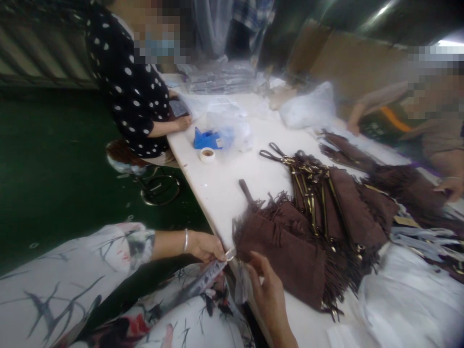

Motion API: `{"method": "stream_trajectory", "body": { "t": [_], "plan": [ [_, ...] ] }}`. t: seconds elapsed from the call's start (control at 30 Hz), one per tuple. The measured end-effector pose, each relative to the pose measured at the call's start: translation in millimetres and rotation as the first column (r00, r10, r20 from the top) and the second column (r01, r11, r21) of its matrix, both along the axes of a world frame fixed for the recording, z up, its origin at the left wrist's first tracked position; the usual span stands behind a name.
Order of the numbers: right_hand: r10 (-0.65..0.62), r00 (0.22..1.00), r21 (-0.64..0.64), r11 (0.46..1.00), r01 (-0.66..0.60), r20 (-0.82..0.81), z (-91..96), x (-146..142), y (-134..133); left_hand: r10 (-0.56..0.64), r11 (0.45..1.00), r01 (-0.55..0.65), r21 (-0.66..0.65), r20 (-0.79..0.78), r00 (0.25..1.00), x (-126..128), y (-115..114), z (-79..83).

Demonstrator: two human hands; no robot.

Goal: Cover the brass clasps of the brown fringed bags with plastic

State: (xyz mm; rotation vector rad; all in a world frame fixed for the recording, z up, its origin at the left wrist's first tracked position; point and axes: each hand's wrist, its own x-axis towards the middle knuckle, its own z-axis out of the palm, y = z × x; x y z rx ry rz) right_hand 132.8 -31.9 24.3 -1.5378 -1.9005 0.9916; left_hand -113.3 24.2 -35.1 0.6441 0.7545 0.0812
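My left hand (pixel 206 246) is closed in a pinch at the table's near edge. It holds one end of a grey, shiny strip (pixel 203 280) that slopes down over my lap. A small pale, glossy piece (pixel 230 254) shows at the fingertips. Just right of it, my right hand (pixel 268 287) has curved fingers held apart. A translucent hanging piece (pixel 241 282) lies beside those fingers; contact with it is unclear. Beyond my right hand lies a pile of brown fringed bags (pixel 282 241) with wrist loops and gold-coloured zippers.
A blue tape dispenser (pixel 206 138) and a tape roll (pixel 207 154) stand by the table's left edge. White plastic wrapping (pixel 409 299) heaps up at right. A person in polka dots (pixel 130 82) sits at left; another person's hand (pixel 451 187) is at right. Stacked packets (pixel 221 77) lie behind.
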Motion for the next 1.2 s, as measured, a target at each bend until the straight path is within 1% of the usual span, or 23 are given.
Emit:
{"method": "stream_trajectory", "body": {
  "t": [0.07,0.13,0.23,0.3,0.43,0.53,0.6,0.67,0.73,0.8,0.87,0.97,1.07,1.2],
  "plan": [
    [-0.106,0.994,-0.024,0.994,0.106,0.001,-10.6,17,-8,0.029,1.0,-0.028,-0.013,0.035,0.999,0,-5,-3.0],
    [-0.181,0.983,-0.046,0.982,0.181,0.012,-22.2,29,-16,0.055,0.998,-0.054,-0.016,0.053,0.997,0,-10,-4.3],
    [-0.255,0.966,-0.081,0.963,0.257,0.034,-33.6,35,-24,0.1,0.995,-0.1,0.002,0.052,0.994,1,-14,-5.1],
    [-0.281,0.958,-0.089,0.954,0.285,0.054,-35.6,33,-25,0.128,0.991,-0.129,0.027,0.039,0.991,1,-14,-5.7],
    [-0.298,0.952,-0.091,0.948,0.304,0.073,-32.4,29,-24,0.148,0.983,-0.147,0.105,0.005,0.989,-3,-10,-5.8],
    [-0.312,0.95,-0.109,0.944,0.312,0.021,-31.8,32,-27,0.152,0.976,-0.153,0.157,0.015,0.988,-8,-11,-2.8],
    [-0.348,0.936,-0.175,0.926,0.334,-0.053,-34.0,35,-32,0.159,0.973,-0.168,0.16,0.067,0.985,-9,-15,-0.6],
    [-0.414,0.9,-0.276,0.889,0.367,-0.139,-37.0,39,-40,0.172,0.972,-0.188,0.138,0.118,0.978,-8,-18,0.9],
    [-0.494,0.842,-0.361,0.842,0.4,-0.217,-39.0,42,-46,0.179,0.976,-0.193,0.097,0.133,0.975,-6,-20,2.0],
    [-0.559,0.78,-0.418,0.803,0.424,-0.281,-39.1,44,-51,0.16,0.984,-0.17,0.055,0.141,0.977,-2,-19,3.8],
    [-0.608,0.724,-0.479,0.767,0.428,-0.327,-37.5,44,-52,0.109,0.992,-0.116,0.037,0.156,0.982,4,-15,7.0],
    [-0.654,0.654,-0.574,0.721,0.387,-0.381,-33.7,43,-52,0.049,0.994,-0.058,0.088,0.098,0.994,16,-8,14.6],
    [-0.671,0.605,-0.642,0.697,0.32,-0.428,-29.8,39,-52,0.093,0.98,-0.095,0.176,0.015,0.996,30,-3,24.8],
    [-0.702,0.542,-0.711,0.659,0.248,-0.462,-25.5,35,-49,0.138,0.96,-0.136,0.244,0.009,0.99,40,0,39.7]
  ]
}}
